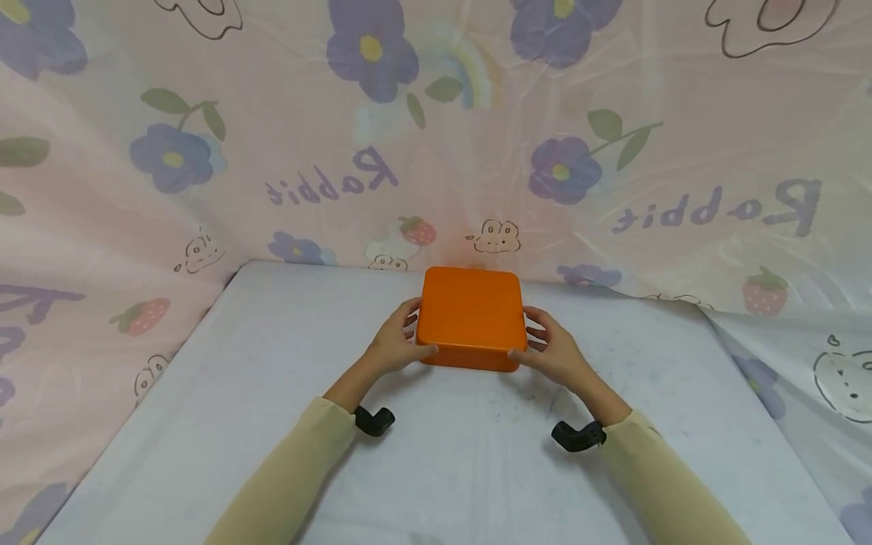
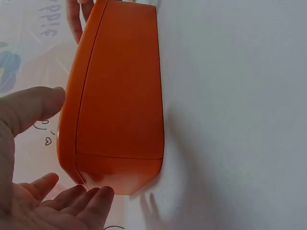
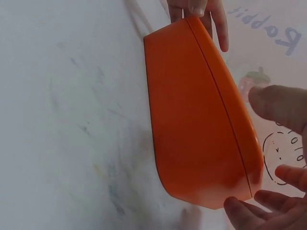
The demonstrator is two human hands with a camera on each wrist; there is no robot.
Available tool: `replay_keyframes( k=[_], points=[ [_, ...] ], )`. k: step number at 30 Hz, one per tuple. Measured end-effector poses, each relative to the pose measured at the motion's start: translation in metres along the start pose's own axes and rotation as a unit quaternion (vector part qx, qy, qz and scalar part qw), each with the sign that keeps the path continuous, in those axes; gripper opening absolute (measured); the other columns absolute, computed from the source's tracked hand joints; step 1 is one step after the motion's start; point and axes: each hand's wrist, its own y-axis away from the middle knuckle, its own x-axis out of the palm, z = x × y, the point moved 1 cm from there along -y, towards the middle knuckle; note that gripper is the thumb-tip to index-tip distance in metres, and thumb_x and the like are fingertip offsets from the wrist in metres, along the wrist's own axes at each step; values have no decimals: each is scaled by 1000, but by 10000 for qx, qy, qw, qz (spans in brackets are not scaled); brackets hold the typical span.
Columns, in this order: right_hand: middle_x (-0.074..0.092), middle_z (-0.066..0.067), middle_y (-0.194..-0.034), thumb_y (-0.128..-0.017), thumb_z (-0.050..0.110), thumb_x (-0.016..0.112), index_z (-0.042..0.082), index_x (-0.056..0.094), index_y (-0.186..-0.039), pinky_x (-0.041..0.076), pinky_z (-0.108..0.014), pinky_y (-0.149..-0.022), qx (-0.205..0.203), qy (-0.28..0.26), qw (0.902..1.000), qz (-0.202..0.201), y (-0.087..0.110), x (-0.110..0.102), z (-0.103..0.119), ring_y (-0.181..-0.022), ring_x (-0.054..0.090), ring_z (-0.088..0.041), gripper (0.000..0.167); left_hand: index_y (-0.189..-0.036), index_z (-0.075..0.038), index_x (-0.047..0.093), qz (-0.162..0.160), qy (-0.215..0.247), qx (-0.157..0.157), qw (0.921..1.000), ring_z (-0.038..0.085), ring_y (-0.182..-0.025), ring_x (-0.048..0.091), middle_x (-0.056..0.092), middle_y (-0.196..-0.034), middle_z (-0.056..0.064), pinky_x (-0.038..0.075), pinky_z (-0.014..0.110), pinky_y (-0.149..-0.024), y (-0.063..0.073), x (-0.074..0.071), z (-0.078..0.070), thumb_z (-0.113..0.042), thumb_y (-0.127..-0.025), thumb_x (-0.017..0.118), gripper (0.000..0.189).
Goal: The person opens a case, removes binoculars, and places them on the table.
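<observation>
Orange box (image 1: 471,306) — smooth, glossy, round-cornered

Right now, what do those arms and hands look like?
The left hand and right hand are ungloved. Plain, pale yellow sleeves end short of the hands. A bent black gadget sticks out by each sleeve's end; no cables show.

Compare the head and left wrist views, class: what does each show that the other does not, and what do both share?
Only the head view: both sleeves, the black wrist devices, the rainbow and the whole top of the box.
Only the left wrist view: a distinct seam along the box.
Shared: the box, parts of the left hand and right hand, the table and the printed backdrop.
</observation>
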Motion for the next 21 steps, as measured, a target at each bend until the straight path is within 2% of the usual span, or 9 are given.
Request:
replay_keyframes(
  k=[10, 17, 21],
  points=[
    [21, -17, -159, -82, 22, 77, 12, 21, -153, 46, -48, -102, 18, 35, 9999, 121, -1, 5, 0, -136, 40, -42, 91, -152, -22, 27, -27, 49, -71, 10000, 30, -140, 40, 33, -155, 9, 40, 45, -111, -2, 2, 5, -18, -75, 81, 93],
    [21, -21, -158, -82, 10, 76, 4, 21, -152, 45, -50, -103, 338, -51, 9992, 191, 8, 6, 30, -135, 40, -45, 89, -151, -24, 27, 36, 126, -133, 9998, 29, -141, 38, 30, -157, 8, 39, 45, -111, -3, 1, 4, -15, -74, 82, 95],
    [24, -20, -157, -81, 15, 77, 5, 23, -152, 46, -50, -102, 190, 109, 9997, 135, 3, 8, 16, -134, 41, -44, 90, -153, -20, 25, 122, 249, -65, 9996, 28, -142, 37, 27, -159, 6, 39, 43, -111, -2, 3, 2, -9, -75, 80, 96]
  ],
)
